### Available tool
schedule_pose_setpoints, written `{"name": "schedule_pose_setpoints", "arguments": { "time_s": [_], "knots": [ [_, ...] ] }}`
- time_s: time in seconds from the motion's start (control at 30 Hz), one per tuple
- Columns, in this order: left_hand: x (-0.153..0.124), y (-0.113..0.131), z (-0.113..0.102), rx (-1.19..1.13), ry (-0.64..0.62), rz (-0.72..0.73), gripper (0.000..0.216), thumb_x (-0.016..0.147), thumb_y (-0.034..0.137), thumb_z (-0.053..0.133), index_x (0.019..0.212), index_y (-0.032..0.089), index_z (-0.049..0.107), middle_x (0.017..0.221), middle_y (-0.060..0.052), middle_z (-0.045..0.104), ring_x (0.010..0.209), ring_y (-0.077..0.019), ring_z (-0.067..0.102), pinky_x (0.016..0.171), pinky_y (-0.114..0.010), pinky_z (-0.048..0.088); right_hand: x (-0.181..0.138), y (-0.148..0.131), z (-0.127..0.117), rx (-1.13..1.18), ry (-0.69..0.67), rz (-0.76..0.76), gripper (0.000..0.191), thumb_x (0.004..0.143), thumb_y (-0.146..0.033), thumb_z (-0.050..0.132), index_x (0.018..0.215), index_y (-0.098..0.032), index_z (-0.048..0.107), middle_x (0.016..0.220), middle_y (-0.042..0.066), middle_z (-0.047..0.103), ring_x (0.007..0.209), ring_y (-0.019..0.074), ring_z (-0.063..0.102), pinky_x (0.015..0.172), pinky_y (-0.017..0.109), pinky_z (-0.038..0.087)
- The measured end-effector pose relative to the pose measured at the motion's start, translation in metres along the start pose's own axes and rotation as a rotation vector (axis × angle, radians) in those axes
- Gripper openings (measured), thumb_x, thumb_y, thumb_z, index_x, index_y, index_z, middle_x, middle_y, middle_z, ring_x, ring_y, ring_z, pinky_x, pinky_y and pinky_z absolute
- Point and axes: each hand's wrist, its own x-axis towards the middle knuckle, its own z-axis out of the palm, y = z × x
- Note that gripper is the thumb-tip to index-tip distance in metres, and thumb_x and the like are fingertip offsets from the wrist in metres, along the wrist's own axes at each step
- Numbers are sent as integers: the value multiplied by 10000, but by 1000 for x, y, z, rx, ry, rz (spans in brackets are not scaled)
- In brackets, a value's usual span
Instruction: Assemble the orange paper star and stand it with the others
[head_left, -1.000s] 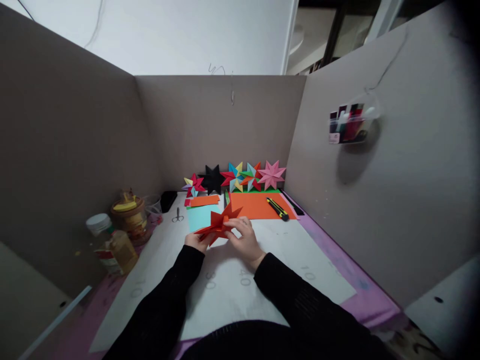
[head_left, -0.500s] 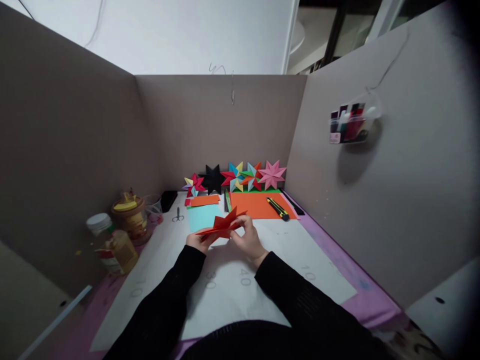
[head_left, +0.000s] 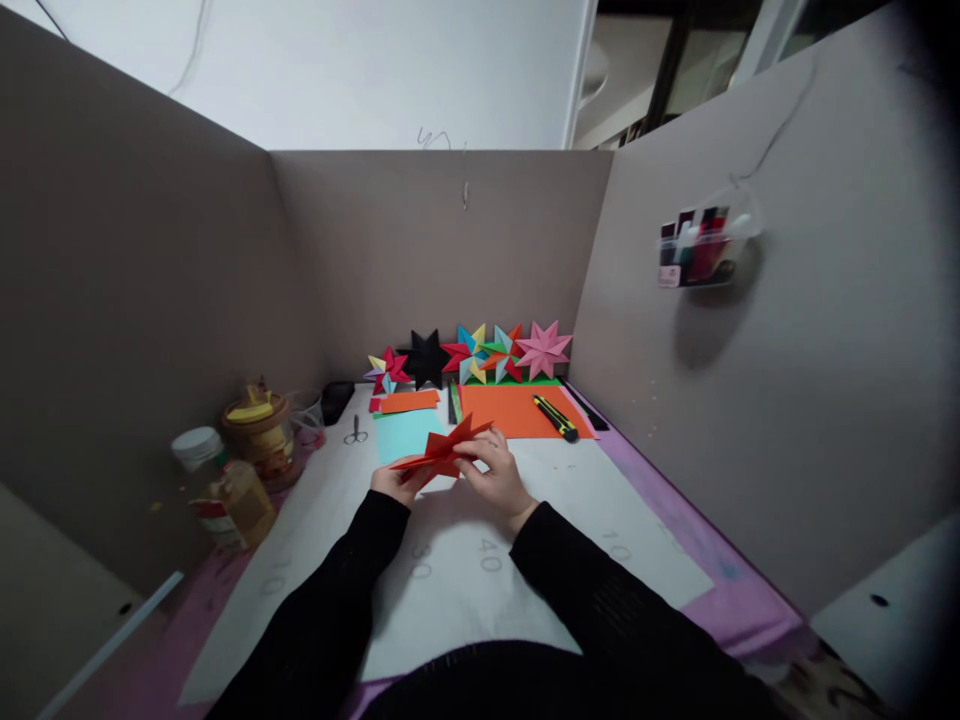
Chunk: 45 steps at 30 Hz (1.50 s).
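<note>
A red folded paper star (head_left: 444,447) is held in the air above the white paper sheet (head_left: 465,580), tilted so that its points stick up and out. My left hand (head_left: 397,482) grips its left side from below, with the fingers partly hidden under the paper. On the right side, my right hand (head_left: 495,472) pinches the star between thumb and fingers. Just behind my hands lie light blue paper (head_left: 409,432) and a large orange sheet (head_left: 502,408), with a yellow and black box cutter (head_left: 556,418) resting on the orange one.
Finished paper stars lean along the back wall, among them a black star (head_left: 427,358) and a pink star (head_left: 544,349). Small scissors (head_left: 356,430) lie at left. A glue bottle (head_left: 232,495) and a brown pot (head_left: 261,435) stand at the left edge. A clear container (head_left: 705,245) hangs at right.
My right hand's fingers have shifted slightly to the left and up along the red star. The left hand and the star have barely moved.
</note>
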Motion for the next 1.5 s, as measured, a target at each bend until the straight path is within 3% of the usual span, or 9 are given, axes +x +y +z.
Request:
{"name": "schedule_pose_setpoints", "arguments": {
  "time_s": [0.23, 0.7, 0.87, 1.03, 1.2, 1.5],
  "knots": [
    [-1, 0, 0, -36, -3, 29, 268, 668, 335, 640, 826, 133, 716, 785, -73, 720, 725, -227, 647, 668, -310, 494, 0, 2, -1, -80, -81, -71, 110, 737, -232, 610, 837, -221, 655, 830, 33, 618, 857, 192, 514, 852, 381, 353],
    [-1, -2, 1, 26, -27, 67, 262, 693, 300, 620, 869, 130, 716, 818, -71, 722, 740, -227, 656, 691, -312, 505, 2, 4, -5, -362, -63, -185, 129, 816, -237, 532, 854, -189, 645, 832, 57, 603, 866, 205, 452, 831, 384, 325],
    [-3, -2, -1, 81, -36, 101, 274, 714, 310, 602, 887, 129, 712, 831, -74, 722, 740, -227, 660, 679, -309, 506, 1, 0, -3, -294, -52, -238, 207, 827, -159, 493, 995, -191, 609, 827, 54, 626, 833, 192, 475, 789, 362, 363],
    [-4, -1, 1, 82, -63, 133, 259, 717, 299, 612, 900, 144, 708, 841, -60, 723, 750, -219, 661, 686, -302, 512, 0, 0, -5, -196, 17, -248, 122, 806, -155, 526, 882, -194, 612, 799, 38, 643, 812, 187, 487, 771, 354, 388],
    [-7, 6, 2, 89, -81, 149, 255, 738, 304, 593, 918, 163, 707, 862, -49, 721, 774, -217, 661, 693, -298, 513, -1, 0, -7, -226, 21, -240, 126, 807, -176, 538, 889, -208, 629, 849, 43, 636, 833, 187, 490, 758, 353, 384],
    [-9, 5, 4, 96, -48, 155, 242, 712, 328, 618, 882, 186, 716, 841, -48, 723, 755, -228, 662, 684, -308, 509, -1, 0, -6, -282, -51, -209, 137, 840, -217, 482, 835, -191, 616, 824, 54, 609, 820, 191, 464, 773, 349, 354]
  ]
}}
